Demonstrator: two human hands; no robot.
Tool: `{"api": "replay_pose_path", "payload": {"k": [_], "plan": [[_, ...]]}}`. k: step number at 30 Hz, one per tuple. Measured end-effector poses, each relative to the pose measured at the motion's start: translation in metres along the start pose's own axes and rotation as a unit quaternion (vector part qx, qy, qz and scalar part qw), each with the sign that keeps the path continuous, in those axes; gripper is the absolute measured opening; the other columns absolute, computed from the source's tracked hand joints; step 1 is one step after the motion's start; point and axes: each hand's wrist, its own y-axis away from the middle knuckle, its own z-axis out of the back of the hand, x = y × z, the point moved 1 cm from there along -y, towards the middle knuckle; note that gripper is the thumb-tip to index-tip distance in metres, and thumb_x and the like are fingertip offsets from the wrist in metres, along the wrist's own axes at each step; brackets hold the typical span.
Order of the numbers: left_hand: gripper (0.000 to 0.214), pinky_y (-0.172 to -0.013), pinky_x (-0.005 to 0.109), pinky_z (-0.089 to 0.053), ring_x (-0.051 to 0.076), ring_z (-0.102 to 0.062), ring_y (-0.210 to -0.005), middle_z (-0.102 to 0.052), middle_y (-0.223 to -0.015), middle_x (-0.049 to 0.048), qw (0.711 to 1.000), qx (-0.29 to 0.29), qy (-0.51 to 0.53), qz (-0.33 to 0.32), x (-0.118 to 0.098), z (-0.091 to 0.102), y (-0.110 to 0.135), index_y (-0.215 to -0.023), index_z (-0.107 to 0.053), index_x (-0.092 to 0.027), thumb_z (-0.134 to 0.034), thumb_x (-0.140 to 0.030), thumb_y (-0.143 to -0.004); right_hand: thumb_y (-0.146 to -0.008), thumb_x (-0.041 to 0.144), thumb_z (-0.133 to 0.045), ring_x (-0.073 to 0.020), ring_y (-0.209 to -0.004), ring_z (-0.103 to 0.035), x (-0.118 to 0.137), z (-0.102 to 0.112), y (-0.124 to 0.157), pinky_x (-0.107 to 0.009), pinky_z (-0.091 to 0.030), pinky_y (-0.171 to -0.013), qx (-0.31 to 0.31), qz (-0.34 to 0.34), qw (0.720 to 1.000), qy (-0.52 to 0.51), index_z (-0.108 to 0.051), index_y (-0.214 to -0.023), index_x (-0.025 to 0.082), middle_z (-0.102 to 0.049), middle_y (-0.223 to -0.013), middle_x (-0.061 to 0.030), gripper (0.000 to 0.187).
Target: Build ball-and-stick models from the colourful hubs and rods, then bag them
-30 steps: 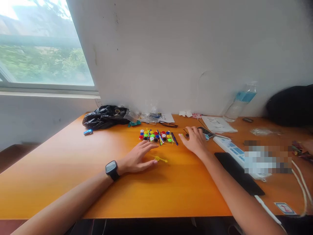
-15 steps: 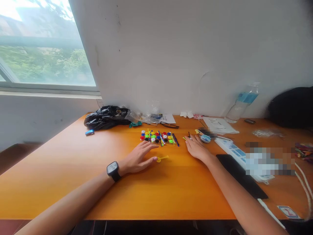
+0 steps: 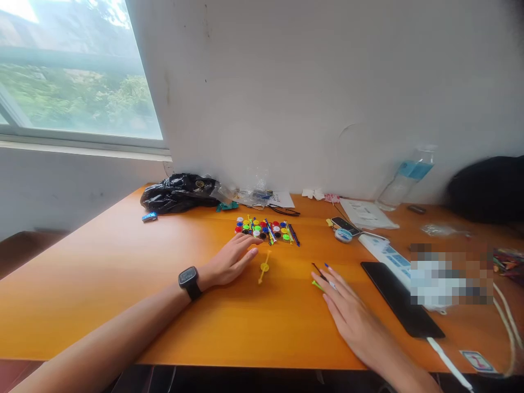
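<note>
orange table (image 3: 123, 284), white wall (image 3: 307, 82), window (image 3: 73, 82)

Orange wooden desk (image 3: 102, 284) set against a white plaster wall (image 3: 307, 82) (scuffed, a few dark specks). Window (image 3: 69, 76) at upper left, pale frame, green trees outside, daylight coming in. Grey-white lower wall (image 3: 61, 185) under the sill. Soft, even light.

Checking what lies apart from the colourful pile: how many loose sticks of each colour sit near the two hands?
Yellow plastic stick with a round disc: 1
Thin black stick: 1
Blue-tipped stick: 1
Green stick: 1
Total: 4
</note>
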Motion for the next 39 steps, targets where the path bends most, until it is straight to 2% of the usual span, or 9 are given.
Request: {"api": "replay_pose_path", "payload": {"k": [5, 11, 15, 18, 22, 26, 29, 34, 39], "plan": [[0.042, -0.116, 0.045, -0.047, 0.026, -0.060, -0.128, -0.067, -0.137, 0.0104, 1.000, 0.005, 0.024, 0.019, 0.000, -0.001, 0.000, -0.137, -0.061, -0.023, -0.034, -0.045, -0.114, -0.111, 0.030, -0.045, -0.0268, -0.162, -0.029, 0.047, 0.012, 0.014, -0.050, -0.036, -0.129, 0.073, 0.134, 0.988, -0.034, -0.042, -0.164, 0.039, -0.034, -0.174, 0.0017, 0.054], [0.046, -0.119, 0.044, -0.045, 0.026, -0.060, -0.134, -0.065, -0.145, 0.0102, 0.997, 0.044, 0.050, 0.033, -0.003, -0.001, 0.001, -0.143, -0.059, -0.024, -0.033, -0.048, -0.113, -0.102, 0.012, -0.050, -0.0267, -0.160, -0.032, 0.111, 0.010, -0.019, -0.046, -0.031, -0.131, 0.138, 0.318, 0.936, -0.057, -0.046, -0.162, 0.023, -0.041, -0.170, -0.0104, 0.061], [0.050, -0.119, 0.047, -0.046, 0.026, -0.060, -0.136, -0.065, -0.147, 0.0102, 0.994, 0.062, 0.077, 0.036, -0.001, -0.002, 0.004, -0.146, -0.058, -0.024, -0.030, -0.050, -0.114, -0.098, 0.014, -0.054, -0.0274, -0.159, -0.035, 0.132, -0.005, -0.043, -0.045, -0.032, -0.131, 0.120, 0.376, 0.916, -0.080, -0.041, -0.164, 0.020, -0.043, -0.169, -0.0124, 0.068], [0.051, -0.120, 0.048, -0.045, 0.026, -0.059, -0.138, -0.064, -0.149, 0.0092, 0.992, 0.073, 0.093, 0.030, 0.000, -0.002, 0.005, -0.147, -0.058, -0.025, -0.030, -0.051, -0.114, -0.099, 0.015, -0.054, -0.0297, -0.160, -0.031, 0.131, -0.010, -0.058, -0.048, -0.031, -0.132, 0.063, 0.374, 0.923, -0.068, -0.046, -0.161, 0.020, -0.042, -0.169, -0.0127, 0.063], [0.052, -0.112, 0.046, -0.049, 0.028, -0.063, -0.129, -0.067, -0.143, 0.0106, 0.993, 0.079, 0.093, 0.007, 0.000, 0.000, 0.003, -0.144, -0.060, -0.024, -0.034, -0.056, -0.112, -0.099, 0.018, -0.059, -0.0362, -0.163, -0.020, 0.115, -0.009, -0.073, -0.062, -0.025, -0.131, -0.001, 0.331, 0.943, -0.045, -0.044, -0.163, 0.026, -0.037, -0.172, -0.0105, 0.066], [0.051, -0.093, 0.039, -0.053, 0.026, -0.066, -0.104, -0.071, -0.117, 0.0110, 0.994, 0.086, 0.053, -0.030, 0.001, -0.003, -0.002, -0.121, -0.068, -0.020, -0.057, -0.066, -0.101, -0.106, 0.027, -0.055, -0.0305, -0.157, -0.036, 0.095, -0.008, -0.084, -0.054, -0.039, -0.127, -0.004, 0.267, 0.959, -0.096, -0.029, -0.169, 0.026, -0.040, -0.170, -0.0127, 0.068], [0.057, -0.080, 0.035, -0.051, 0.023, -0.062, -0.088, -0.068, -0.099, 0.0086, 0.996, 0.074, 0.019, -0.043, 0.003, -0.006, -0.003, -0.105, -0.067, -0.018, -0.071, -0.072, -0.088, -0.107, 0.028, -0.052, -0.0268, -0.153, -0.044, 0.087, -0.011, -0.092, -0.048, -0.043, -0.125, 0.000, 0.255, 0.956, -0.142, -0.027, -0.168, 0.026, -0.045, -0.166, -0.0131, 0.066], [0.061, -0.081, 0.036, -0.051, 0.025, -0.064, -0.092, -0.069, -0.102, 0.0094, 0.996, 0.065, -0.011, -0.065, 0.003, -0.011, -0.002, -0.119, -0.070, -0.021, -0.075, -0.071, -0.085, -0.103, 0.022, -0.058, -0.0273, -0.141, -0.056, 0.086, -0.016, -0.107, -0.046, -0.049, -0.118, -0.034, 0.240, 0.950, -0.199, -0.044, -0.156, 0.024, -0.057, -0.151, -0.0139, 0.054], [0.055, -0.077, 0.033, -0.051, 0.024, -0.067, -0.092, -0.072, -0.104, 0.0089, 0.997, 0.054, -0.027, -0.037, 0.004, -0.015, -0.001, -0.118, -0.071, -0.024, -0.073, -0.070, -0.088, -0.096, 0.016, -0.060, -0.0282, -0.120, -0.066, 0.092, -0.020, -0.115, -0.044, -0.054, -0.105, -0.049, 0.225, 0.949, -0.218, -0.052, -0.146, 0.024, -0.068, -0.132, -0.0113, 0.051]]}}
